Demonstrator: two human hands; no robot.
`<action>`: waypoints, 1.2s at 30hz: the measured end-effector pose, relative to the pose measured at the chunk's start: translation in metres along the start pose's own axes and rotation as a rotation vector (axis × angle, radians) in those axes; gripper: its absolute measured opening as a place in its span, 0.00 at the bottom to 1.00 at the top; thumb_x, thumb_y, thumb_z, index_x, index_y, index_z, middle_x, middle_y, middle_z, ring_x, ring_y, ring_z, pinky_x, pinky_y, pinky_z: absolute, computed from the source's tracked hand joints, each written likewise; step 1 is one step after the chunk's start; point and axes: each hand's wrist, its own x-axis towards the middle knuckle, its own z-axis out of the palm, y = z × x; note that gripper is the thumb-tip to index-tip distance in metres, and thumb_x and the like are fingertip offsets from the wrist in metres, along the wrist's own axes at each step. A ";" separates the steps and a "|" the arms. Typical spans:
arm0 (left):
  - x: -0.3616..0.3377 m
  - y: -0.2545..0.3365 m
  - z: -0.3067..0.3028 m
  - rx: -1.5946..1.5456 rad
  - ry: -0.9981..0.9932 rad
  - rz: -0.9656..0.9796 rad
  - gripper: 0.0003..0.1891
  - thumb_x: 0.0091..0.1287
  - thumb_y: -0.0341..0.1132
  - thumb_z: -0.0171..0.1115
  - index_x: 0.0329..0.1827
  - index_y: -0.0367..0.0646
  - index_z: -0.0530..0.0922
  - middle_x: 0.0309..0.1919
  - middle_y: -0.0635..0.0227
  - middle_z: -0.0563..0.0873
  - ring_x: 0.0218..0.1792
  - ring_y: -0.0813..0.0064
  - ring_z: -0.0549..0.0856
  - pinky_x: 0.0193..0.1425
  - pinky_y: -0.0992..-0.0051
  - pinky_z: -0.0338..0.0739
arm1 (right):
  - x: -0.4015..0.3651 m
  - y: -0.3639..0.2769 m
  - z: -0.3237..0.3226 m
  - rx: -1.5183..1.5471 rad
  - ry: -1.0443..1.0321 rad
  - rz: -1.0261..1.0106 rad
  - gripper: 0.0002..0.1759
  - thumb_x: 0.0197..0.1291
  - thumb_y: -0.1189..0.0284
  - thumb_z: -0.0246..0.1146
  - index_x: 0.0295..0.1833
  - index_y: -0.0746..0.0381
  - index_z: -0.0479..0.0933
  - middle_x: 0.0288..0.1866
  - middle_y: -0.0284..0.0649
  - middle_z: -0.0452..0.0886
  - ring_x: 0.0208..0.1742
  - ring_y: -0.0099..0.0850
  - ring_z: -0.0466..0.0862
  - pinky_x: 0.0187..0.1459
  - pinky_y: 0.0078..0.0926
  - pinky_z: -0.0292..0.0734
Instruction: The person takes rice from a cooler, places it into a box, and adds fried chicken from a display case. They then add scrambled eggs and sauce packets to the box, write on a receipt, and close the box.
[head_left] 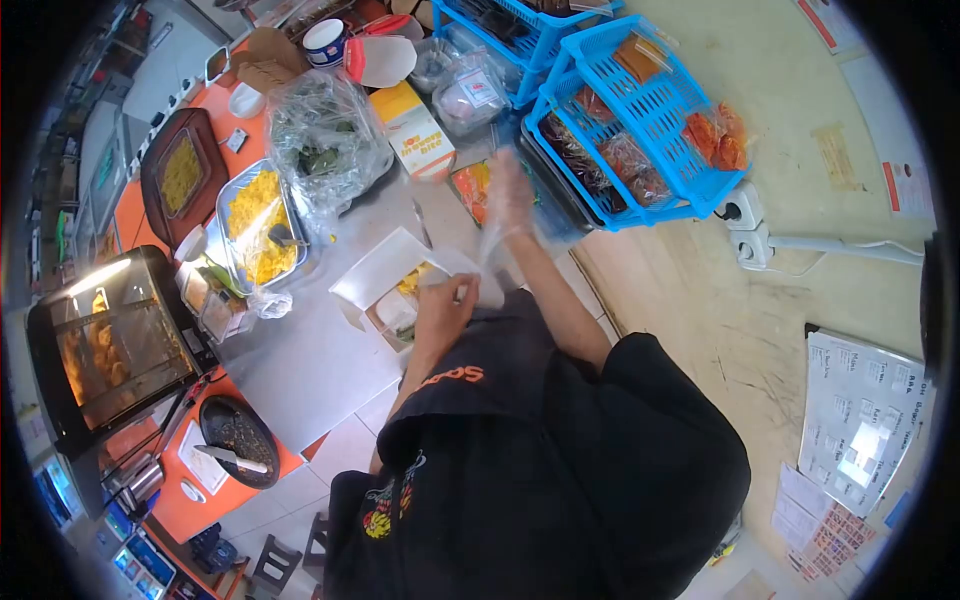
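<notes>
An open white box (375, 275) stands on the metal counter, with yellow food (412, 280) and something pale and wrapped inside. My left hand (445, 312) is at the box's right side, fingers curled together near its edge; what they hold, if anything, is too small to name. Farther forward and right, my right hand (508, 195), in a clear plastic glove, reaches over a container of red and orange food (472, 190). That hand is smeared by motion, so its fingers do not show clearly. A spoon (422, 222) lies behind the box.
Left of the box is a tray of yellow food (262, 225). Behind are a plastic bag of greens (325, 140) and a printed carton (412, 130). Blue baskets (690, 170) stand at right. A knife (232, 458) lies on a dark round board (240, 425) near a glass warmer (115, 340).
</notes>
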 end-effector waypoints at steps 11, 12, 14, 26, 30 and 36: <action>-0.011 -0.037 -0.027 -0.156 -0.051 -0.149 0.12 0.62 0.35 0.71 0.47 0.42 0.87 0.16 0.68 0.77 0.18 0.82 0.67 0.22 0.75 0.60 | 0.068 0.092 -0.176 -1.075 0.699 -0.221 0.15 0.61 0.65 0.57 0.36 0.65 0.83 0.44 0.57 0.85 0.46 0.50 0.85 0.52 0.41 0.80; -0.008 -0.035 -0.033 -0.135 -0.046 -0.142 0.12 0.63 0.35 0.71 0.47 0.43 0.87 0.16 0.69 0.76 0.18 0.82 0.67 0.22 0.75 0.59 | 0.080 0.089 -0.175 -1.079 0.652 -0.081 0.14 0.60 0.65 0.57 0.36 0.64 0.83 0.44 0.57 0.84 0.46 0.50 0.85 0.52 0.42 0.80; -0.002 -0.025 -0.046 -0.089 -0.036 -0.126 0.12 0.63 0.36 0.71 0.48 0.43 0.87 0.15 0.71 0.75 0.18 0.84 0.65 0.21 0.75 0.57 | 0.084 0.079 -0.182 -1.152 0.483 0.119 0.14 0.62 0.65 0.56 0.40 0.63 0.83 0.45 0.56 0.85 0.47 0.49 0.85 0.50 0.44 0.80; -0.020 -0.050 -0.083 -0.531 0.325 -0.149 0.11 0.64 0.29 0.70 0.49 0.37 0.86 0.35 0.72 0.87 0.28 0.89 0.76 0.30 0.83 0.70 | 0.097 0.024 -0.189 -1.380 0.159 0.399 0.18 0.63 0.60 0.54 0.42 0.61 0.84 0.47 0.53 0.85 0.51 0.48 0.84 0.52 0.44 0.79; -0.032 -0.062 -0.091 -0.513 0.339 -0.267 0.11 0.65 0.29 0.69 0.49 0.37 0.86 0.37 0.69 0.87 0.33 0.87 0.80 0.34 0.84 0.74 | 0.088 0.028 -0.178 -1.399 0.194 0.368 0.19 0.63 0.58 0.54 0.43 0.60 0.84 0.48 0.52 0.85 0.53 0.47 0.84 0.52 0.44 0.79; -0.029 -0.070 -0.098 -0.519 0.340 -0.217 0.12 0.65 0.30 0.70 0.50 0.38 0.86 0.32 0.72 0.86 0.28 0.89 0.77 0.29 0.84 0.69 | 0.073 0.025 -0.158 -1.367 0.265 0.273 0.21 0.64 0.55 0.53 0.44 0.59 0.85 0.49 0.50 0.85 0.55 0.46 0.83 0.53 0.44 0.78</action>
